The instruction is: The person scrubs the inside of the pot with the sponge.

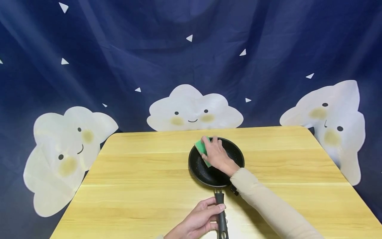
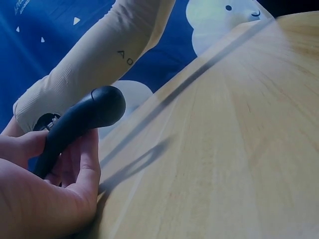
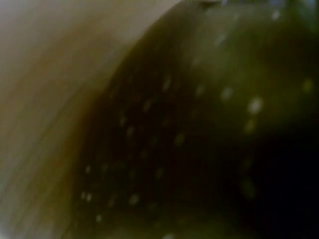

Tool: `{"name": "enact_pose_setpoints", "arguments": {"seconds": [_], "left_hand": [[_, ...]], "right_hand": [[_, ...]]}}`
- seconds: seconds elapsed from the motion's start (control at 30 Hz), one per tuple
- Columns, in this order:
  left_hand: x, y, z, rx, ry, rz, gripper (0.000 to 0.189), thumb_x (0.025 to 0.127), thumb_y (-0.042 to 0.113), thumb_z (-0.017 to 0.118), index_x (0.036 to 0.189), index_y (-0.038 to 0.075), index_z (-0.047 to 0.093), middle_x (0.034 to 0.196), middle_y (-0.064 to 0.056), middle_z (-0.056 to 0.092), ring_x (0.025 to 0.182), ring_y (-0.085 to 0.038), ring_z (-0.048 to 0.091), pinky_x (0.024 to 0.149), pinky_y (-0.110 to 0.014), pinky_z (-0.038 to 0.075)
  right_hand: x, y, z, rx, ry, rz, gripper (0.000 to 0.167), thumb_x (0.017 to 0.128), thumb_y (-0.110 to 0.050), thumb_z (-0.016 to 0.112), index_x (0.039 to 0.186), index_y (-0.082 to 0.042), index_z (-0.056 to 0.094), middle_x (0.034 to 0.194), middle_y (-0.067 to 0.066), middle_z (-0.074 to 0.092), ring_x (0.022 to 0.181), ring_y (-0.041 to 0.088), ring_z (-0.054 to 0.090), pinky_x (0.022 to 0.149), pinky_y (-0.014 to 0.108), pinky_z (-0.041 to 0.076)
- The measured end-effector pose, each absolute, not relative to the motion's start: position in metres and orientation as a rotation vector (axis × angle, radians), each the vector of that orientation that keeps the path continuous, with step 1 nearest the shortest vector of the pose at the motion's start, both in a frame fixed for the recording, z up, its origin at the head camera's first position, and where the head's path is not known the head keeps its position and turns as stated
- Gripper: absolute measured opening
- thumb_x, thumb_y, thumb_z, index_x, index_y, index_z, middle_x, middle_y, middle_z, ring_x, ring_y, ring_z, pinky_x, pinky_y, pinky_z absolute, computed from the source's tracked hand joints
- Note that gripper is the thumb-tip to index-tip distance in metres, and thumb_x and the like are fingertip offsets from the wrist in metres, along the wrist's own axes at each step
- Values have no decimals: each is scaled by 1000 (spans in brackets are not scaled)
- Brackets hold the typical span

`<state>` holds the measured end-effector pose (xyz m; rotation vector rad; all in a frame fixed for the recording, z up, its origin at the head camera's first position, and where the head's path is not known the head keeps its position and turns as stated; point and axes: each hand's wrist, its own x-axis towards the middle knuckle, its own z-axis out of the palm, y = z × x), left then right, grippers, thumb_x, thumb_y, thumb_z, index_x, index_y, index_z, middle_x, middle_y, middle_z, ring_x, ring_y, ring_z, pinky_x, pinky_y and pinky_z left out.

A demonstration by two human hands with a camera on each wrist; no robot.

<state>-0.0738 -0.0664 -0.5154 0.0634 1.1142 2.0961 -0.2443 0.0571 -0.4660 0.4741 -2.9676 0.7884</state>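
Observation:
A black frying pan [image 1: 206, 176] sits over the wooden table in the head view, its handle toward me. My left hand [image 1: 201, 219] holds the black handle [image 1: 220, 199], thumb on top and fingers on the far side. The left wrist view has the rounded handle end [image 2: 109, 104] rising out of that hand [image 2: 55, 204]. Inside the pan, at its left side, my right hand [image 1: 218, 154] grips a green sponge [image 1: 200, 146]. The right wrist view is dark and blurred, filled by the pan's speckled inner surface [image 3: 149, 144]; neither sponge nor fingers can be made out there.
Light wood grain covers the tabletop [image 1: 143, 172], which has rounded far corners. Behind it hangs a dark blue curtain [image 1: 167, 63] with white clouds and triangles. The right sleeve [image 1: 268, 202] crosses over the table beside the pan. Handle shadows [image 2: 139, 162] fall on the wood.

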Motion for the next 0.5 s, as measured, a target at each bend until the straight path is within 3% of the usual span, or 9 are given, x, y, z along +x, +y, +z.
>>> {"name": "enact_pose_setpoints", "arguments": {"seconds": [0.5], "left_hand": [[-73, -67, -514, 74, 1124, 2102, 29, 102, 14, 62, 127, 1, 57, 91, 1, 58, 77, -10, 64, 65, -29, 58]], "right_hand": [[-253, 70, -468, 538, -2864, 489, 50, 85, -11, 84, 119, -14, 48, 110, 24, 44, 88, 39, 48, 57, 45, 52]]}}
